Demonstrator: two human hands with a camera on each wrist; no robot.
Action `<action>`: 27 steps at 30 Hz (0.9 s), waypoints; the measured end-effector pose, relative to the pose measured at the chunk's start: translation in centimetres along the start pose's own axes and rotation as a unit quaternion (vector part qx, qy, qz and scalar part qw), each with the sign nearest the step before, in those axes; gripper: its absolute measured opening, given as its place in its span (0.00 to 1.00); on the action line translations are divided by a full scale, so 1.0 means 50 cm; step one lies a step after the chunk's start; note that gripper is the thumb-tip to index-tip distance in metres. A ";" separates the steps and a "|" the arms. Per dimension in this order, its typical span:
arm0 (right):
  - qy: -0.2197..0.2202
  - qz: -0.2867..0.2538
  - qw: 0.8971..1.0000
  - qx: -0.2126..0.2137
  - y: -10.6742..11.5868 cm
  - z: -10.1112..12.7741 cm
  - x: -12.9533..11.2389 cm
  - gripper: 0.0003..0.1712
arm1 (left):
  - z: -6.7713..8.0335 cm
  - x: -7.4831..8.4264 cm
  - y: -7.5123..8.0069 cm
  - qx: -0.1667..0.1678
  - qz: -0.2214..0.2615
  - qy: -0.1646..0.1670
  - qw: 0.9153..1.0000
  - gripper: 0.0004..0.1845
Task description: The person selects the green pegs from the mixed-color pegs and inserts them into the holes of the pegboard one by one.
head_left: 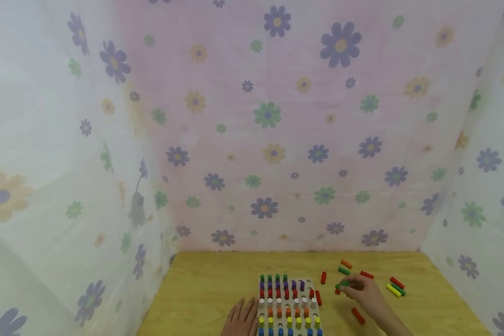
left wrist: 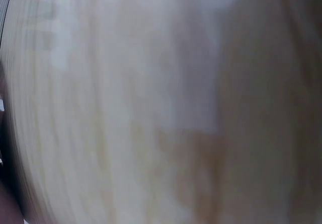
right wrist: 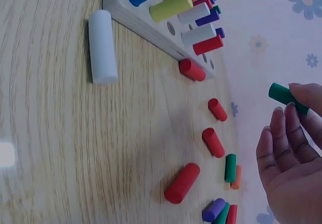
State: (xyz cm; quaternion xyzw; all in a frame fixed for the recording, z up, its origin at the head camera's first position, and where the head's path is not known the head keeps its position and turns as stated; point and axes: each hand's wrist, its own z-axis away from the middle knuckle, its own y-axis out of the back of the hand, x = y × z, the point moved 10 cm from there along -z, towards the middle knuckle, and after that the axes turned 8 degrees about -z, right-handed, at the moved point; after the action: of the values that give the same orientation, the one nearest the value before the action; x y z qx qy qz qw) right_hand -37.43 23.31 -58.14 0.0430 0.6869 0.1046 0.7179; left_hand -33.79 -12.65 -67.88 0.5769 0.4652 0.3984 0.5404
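A white pegboard [head_left: 313, 287] stands at the table's front, carrying rows of green, purple, red, white, orange, yellow and blue pegs with some holes bare. My left hand [head_left: 240, 321] lies with its fingers extended at the board's left edge; the left wrist view is only a blur of pale wood. To the right of the board, my right hand [head_left: 364, 293] pinches a green peg [right wrist: 282, 93] between thumb and fingertips, raised over the table. A red peg [head_left: 338, 291] shows just below the held one in the head view. Another red peg [head_left: 318, 297] lies against the board's right side.
Loose pegs lie scattered right of the board: an orange peg [head_left: 346, 264], a green peg [head_left: 344, 270], a yellow peg [head_left: 393, 290] and several red ones. A white peg [right wrist: 103, 47] lies close to the board's near corner. Flowered sheets [head_left: 235, 130] enclose the table.
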 end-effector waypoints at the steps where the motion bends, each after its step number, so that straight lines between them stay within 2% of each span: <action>1: 0.000 -0.002 1.000 0.001 -0.004 -0.001 -0.001 0.20 | 0.000 0.000 0.001 0.003 0.002 -0.002 1.000 0.35; 7: 0.011 -0.021 0.999 -0.026 -0.037 -0.012 -0.007 0.20 | 0.001 0.004 -0.004 0.008 0.006 -0.005 1.000 0.34; 10: 0.028 -0.015 0.999 -0.038 -0.054 -0.021 -0.014 0.20 | 0.000 0.005 -0.005 0.014 0.006 -0.005 1.000 0.34; 15: 0.029 -0.004 0.999 -0.043 -0.083 -0.032 -0.019 0.21 | 0.004 0.003 -0.005 0.013 -0.001 -0.002 1.000 0.34; 22: 0.035 0.006 0.999 -0.021 -0.104 -0.045 -0.029 0.19 | 0.002 0.000 0.007 0.012 0.022 -0.005 1.000 0.34; 27: 0.034 0.019 0.999 -0.011 -0.117 -0.053 -0.027 0.18 | 0.003 -0.001 0.003 0.007 0.029 -0.004 1.000 0.34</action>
State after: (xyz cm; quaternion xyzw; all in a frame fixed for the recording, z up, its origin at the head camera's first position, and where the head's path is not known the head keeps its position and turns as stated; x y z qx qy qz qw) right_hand -39.60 17.09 -58.19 0.0446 0.7089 0.1275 0.6922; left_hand -33.62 -12.73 -67.76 0.5958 0.4490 0.4085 0.5259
